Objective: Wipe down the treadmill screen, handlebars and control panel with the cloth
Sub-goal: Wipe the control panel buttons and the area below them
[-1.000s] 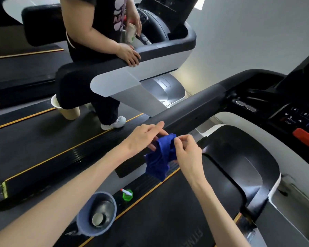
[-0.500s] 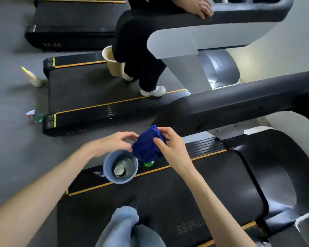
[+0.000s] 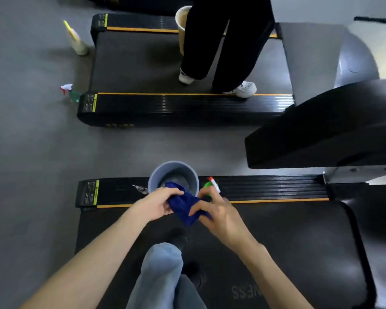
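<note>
Head view, bottom of the frame: your jeans leg [image 3: 163,275] stands on the dark treadmill belt [image 3: 288,253]. Just above it, at lower centre, both your forearms reach in and meet on the blue cloth [image 3: 183,205]. Your left hand [image 3: 157,206] has its fingers curled round the cloth's left end. Your right hand [image 3: 220,216], somewhat blurred, pinches the right end between thumb and fingers. The cloth is bunched between the two hands, and its upper edge overlaps the rim of the grey bucket [image 3: 152,181] in this view; you cannot tell whether it touches.

The bucket stands on the treadmill's ribbed side rail [image 3: 276,188]. A green spray bottle [image 3: 212,186] with a red and white top is just beside it on the right.

At the right of the frame, the black handlebar [image 3: 321,134] juts in above the grey floor [image 3: 42,141].

In the upper half, another person's dark trouser legs [image 3: 223,41] and white shoes stand on the neighbouring treadmill [image 3: 165,108], with a beige bucket [image 3: 181,25] beside them. At upper left, a second spray bottle [image 3: 70,93] and a pale bottle [image 3: 76,42] with a yellow top are on the floor beside that treadmill's end.
</note>
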Demonstrator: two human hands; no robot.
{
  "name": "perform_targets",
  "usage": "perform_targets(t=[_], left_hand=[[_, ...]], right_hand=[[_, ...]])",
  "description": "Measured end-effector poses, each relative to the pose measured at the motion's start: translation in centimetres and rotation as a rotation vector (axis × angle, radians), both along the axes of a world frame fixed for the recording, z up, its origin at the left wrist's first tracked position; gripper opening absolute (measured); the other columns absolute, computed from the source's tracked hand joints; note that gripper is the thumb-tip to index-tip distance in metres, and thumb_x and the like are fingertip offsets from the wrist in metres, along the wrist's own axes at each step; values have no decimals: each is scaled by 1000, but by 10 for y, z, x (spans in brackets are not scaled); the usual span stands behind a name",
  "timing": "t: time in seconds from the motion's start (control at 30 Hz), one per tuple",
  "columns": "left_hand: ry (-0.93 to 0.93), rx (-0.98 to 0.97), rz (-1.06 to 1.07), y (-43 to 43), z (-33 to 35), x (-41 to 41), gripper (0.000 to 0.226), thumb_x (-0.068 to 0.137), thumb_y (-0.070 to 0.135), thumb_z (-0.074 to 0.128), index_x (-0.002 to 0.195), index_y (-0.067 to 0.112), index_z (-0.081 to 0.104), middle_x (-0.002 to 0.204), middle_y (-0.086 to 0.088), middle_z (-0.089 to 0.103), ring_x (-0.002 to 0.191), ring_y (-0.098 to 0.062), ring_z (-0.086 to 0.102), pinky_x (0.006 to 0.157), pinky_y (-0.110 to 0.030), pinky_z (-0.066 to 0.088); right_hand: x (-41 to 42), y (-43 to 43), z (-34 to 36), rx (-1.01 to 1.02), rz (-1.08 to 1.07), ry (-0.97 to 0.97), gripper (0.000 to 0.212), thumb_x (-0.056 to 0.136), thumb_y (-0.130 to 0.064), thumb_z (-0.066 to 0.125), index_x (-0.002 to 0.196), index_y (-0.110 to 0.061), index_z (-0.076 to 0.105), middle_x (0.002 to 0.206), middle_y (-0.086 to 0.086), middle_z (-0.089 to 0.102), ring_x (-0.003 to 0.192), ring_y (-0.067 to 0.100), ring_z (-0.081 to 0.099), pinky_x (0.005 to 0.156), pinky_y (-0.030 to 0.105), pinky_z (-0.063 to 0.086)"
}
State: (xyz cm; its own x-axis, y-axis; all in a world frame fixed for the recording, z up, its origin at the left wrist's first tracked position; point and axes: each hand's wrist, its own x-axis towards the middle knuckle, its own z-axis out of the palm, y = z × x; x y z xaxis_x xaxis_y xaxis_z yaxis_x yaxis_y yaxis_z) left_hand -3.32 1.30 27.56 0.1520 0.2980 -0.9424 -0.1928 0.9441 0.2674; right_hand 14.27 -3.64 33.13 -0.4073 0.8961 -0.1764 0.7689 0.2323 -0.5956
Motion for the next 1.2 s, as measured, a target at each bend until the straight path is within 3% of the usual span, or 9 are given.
perform_targets(t=[0.17,0.27,0.37,0.5,0.67,0.77,0.93,1.03,1.2], left_hand=[[-55,44,60,-1,-74,-17,19,87,3,62,101,14,58,91,-7,67,83,-20,62,65,-31,49],[-43,107,-74,5,-121,-18,15,89,0,59,94,14,55,94,-8,65,85,-22,62,66,-33,52],[11,180,-151,10,-173,-13,16,89,-6,56,97,8,54,101,-14,63,88,-25,62,70,-34,53],[92,222,-152,17,-231,4,15,90,-7,54,93,8,55,99,-12,62,88,-24,61,71,-31,54],[124,237,-181,21,-283,22,16,91,-6,52,102,6,53,106,-16,60,101,-30,58,90,-43,51],[162,249,-185,16,-303,32,25,91,-6,52,111,8,49,111,-15,56,100,-28,56,93,-44,48],[325,256,-315,10,-317,32,72,86,4,63,146,14,24,135,-13,45,117,-31,52,98,-44,48],[452,336,-487,8,-310,36,89,85,5,65,151,17,7,148,-12,28,130,-30,39,108,-39,37],[926,604,-823,3,-292,48,54,82,5,66,129,10,38,130,-13,37,115,-32,48,91,-39,45]], right_hand=[[8,-23,-92,-147,-170,189,37,85,4,49,95,-31,55,125,-22,49,99,-7,56,75,26,53],[13,-30,-154,-153,-148,113,37,84,4,52,94,-32,51,132,-16,50,113,2,54,84,27,49],[17,-28,-210,-211,-125,47,27,86,2,51,95,-22,57,134,-12,49,112,11,57,82,33,51],[21,-17,-268,-219,-125,-44,21,85,8,49,96,-6,60,129,-3,53,105,15,59,76,22,44],[22,-17,-319,-254,-162,-159,25,81,12,47,94,-7,56,113,3,53,80,26,59,61,36,42],[21,-29,-337,-276,-127,-183,25,82,9,48,101,-5,56,129,5,46,91,30,59,66,37,46],[13,-33,-344,-408,-91,-279,38,86,5,45,122,-8,48,146,1,25,103,28,57,72,23,39],[10,-30,-342,-472,-133,-286,45,87,4,45,130,-7,42,148,2,22,107,30,54,80,27,40],[6,-26,-335,-579,-200,-121,61,86,0,45,144,-13,31,157,-4,11,137,23,33,108,30,31]])
